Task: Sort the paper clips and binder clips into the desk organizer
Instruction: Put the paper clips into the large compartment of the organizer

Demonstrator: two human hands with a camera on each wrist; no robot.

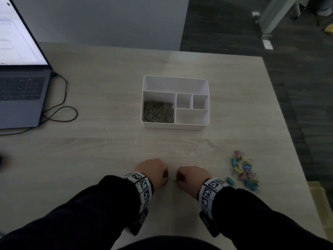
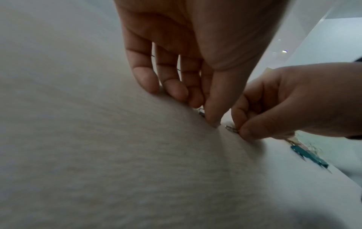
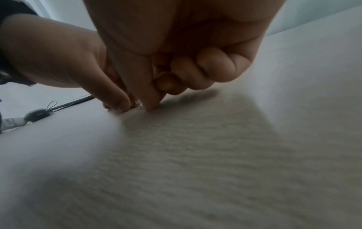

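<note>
Pinching stray paper clips off the worktop, both hands should lift cleanly, fingers tight, toward the organizer beyond.

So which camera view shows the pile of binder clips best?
The head view: the whole pile of coloured binder clips lies in sight on the desk, beside the right hand. The left wrist view catches only a blurred teal clip at its edge behind that hand. The right wrist view shows none.
</note>
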